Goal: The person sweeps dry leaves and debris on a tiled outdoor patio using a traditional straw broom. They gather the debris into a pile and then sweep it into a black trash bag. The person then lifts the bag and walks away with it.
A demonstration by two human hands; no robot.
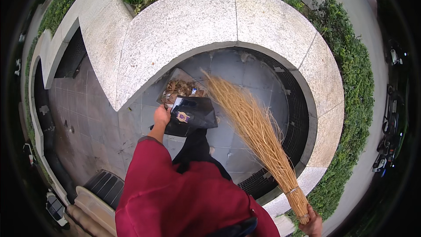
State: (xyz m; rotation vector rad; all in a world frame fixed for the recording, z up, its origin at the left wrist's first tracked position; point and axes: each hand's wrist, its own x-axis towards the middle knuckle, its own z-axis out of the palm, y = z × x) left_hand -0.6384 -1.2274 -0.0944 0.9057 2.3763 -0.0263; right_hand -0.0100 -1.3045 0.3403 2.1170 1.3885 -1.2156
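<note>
My left hand (161, 114) grips the edge of a dark dustpan (197, 118), whose glossy black back bears a small emblem with writing. Dry brown leaves (180, 88) and bits of litter, one of them blue and white, lie in its scoop. At the lower right, my right hand (313, 223) is closed around the bound butt end of a straw broom (251, 118). The broom slants up and left, and its loose tips are beside the scoop, over the grey paving tiles (227, 61). Whether the tips touch the tiles, I cannot tell.
A curved speckled stone bench (273, 16) wraps around the paved recess, with dark mesh (297, 115) beneath its seat. Behind it grow green hedges (355, 72). A slatted dark object (104, 184) stands at lower left. Parked motorbikes (386, 138) line the far right.
</note>
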